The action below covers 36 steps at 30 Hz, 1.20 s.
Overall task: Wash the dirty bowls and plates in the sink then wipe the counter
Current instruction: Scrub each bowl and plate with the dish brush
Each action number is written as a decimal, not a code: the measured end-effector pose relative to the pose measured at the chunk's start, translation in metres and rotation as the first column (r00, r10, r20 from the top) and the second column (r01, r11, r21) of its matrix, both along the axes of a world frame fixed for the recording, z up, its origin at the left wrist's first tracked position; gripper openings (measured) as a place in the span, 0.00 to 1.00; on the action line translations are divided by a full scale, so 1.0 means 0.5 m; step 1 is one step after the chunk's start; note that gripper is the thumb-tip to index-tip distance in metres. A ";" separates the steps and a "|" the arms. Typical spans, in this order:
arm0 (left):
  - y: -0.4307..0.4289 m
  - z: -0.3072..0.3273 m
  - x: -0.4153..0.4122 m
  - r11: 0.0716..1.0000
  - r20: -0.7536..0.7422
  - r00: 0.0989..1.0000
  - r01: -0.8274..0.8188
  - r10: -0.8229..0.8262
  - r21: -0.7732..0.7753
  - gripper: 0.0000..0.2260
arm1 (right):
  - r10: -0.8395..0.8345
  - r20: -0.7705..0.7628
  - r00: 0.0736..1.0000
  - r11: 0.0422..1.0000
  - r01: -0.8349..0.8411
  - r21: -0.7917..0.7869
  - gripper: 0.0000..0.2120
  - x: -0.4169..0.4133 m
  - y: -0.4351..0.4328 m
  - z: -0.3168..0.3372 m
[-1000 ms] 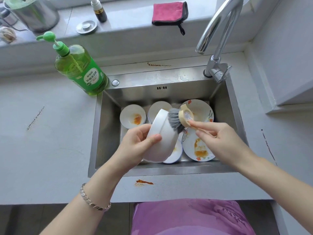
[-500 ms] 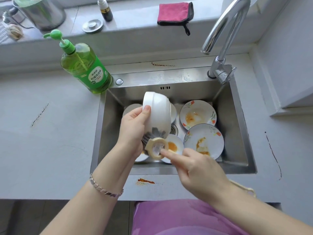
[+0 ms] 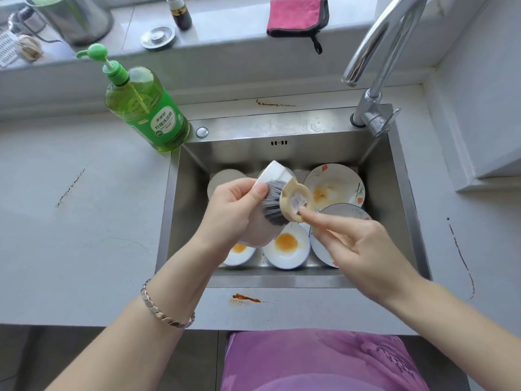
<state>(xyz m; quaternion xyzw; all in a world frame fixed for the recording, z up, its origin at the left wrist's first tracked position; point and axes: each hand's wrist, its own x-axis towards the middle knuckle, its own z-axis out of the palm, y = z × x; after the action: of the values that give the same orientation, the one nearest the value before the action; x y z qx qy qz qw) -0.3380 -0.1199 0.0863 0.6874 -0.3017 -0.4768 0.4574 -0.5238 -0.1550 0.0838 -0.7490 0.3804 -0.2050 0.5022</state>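
Over the steel sink (image 3: 186, 210), my left hand (image 3: 234, 210) grips a white bowl (image 3: 275, 172), tilted on its side. My right hand (image 3: 363, 252) pinches a round dish brush (image 3: 293, 203) with a cream body and grey bristles; the bristles press against the bowl. Below, in the sink, lie dirty dishes with orange stains: a small bowl (image 3: 286, 246), another bowl (image 3: 239, 253) partly under my left wrist, a flowered plate (image 3: 335, 187) at the back right and a second plate (image 3: 346, 211) partly behind my right hand.
A green dish soap bottle (image 3: 146, 111) stands at the sink's back left corner. The faucet (image 3: 375, 60) arches over the back right. A pink cloth (image 3: 296, 15), a sink plug (image 3: 157, 38) and a dark bottle (image 3: 180, 12) sit on the ledge. Orange stains (image 3: 245, 299) mark the grey counter (image 3: 70, 221).
The brush moved from the bowl's lower edge up to its side, and my left hand turned the bowl lower and more sideways. The camera shifted slightly.
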 end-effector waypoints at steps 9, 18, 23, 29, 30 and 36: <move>0.032 -0.007 0.018 0.962 -0.004 0.962 0.274 -0.274 -0.006 0.10 | 0.007 0.040 0.999 0.950 -0.020 0.312 0.17 -0.013 -0.020 0.017; 0.053 -0.002 0.041 0.944 0.000 0.945 0.327 -0.327 -0.039 0.06 | -0.012 0.018 1.000 0.921 0.004 0.389 0.17 -0.014 -0.030 0.029; 0.054 -0.007 0.033 0.945 0.028 0.945 0.326 -0.325 -0.016 0.08 | -0.077 -0.076 0.994 0.898 0.103 0.427 0.17 -0.016 -0.052 0.009; 0.056 -0.003 0.043 0.947 0.001 0.949 0.314 -0.315 -0.064 0.07 | -0.063 -0.148 0.987 0.902 0.120 0.414 0.16 -0.028 -0.063 -0.001; 0.054 0.002 0.044 0.945 -0.012 0.948 0.317 -0.319 -0.078 0.08 | -0.071 -0.195 0.978 0.890 0.150 0.431 0.16 -0.032 -0.069 -0.012; 0.048 0.012 0.069 0.968 -0.109 0.967 0.215 -0.229 -0.126 0.09 | -0.175 -0.018 0.984 0.811 0.155 0.564 0.17 -0.033 -0.043 0.010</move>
<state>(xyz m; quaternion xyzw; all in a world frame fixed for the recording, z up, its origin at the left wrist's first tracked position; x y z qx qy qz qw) -0.3034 -0.0957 0.0920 0.5915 -0.3746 -0.5485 0.4571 -0.5401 -0.1764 0.0888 -0.5283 0.4787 -0.1393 0.6872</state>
